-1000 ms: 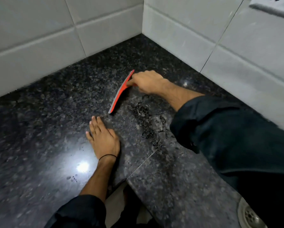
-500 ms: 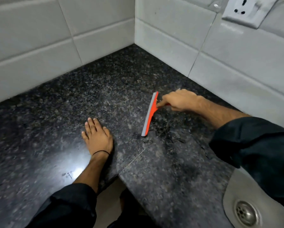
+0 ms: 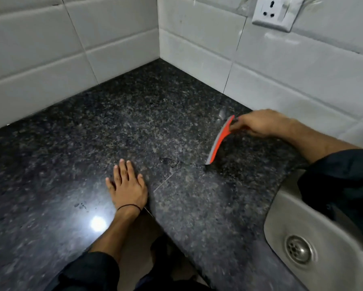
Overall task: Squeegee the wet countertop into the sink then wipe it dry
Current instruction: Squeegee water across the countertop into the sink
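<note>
Gripping the squeegee [image 3: 219,140] near the sink [image 3: 275,208] rim, right hand [image 3: 257,123]; left hand [image 3: 127,185] flat, released on countertop [image 3: 134,122].

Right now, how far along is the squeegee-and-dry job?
Midway through squeegeeing. The right hand holds the orange squeegee, blade on the countertop short of the sink. Droplets sit near the seam. The left hand rests flat. Left: push water into the sink, then wipe; no cloth in view.
</note>
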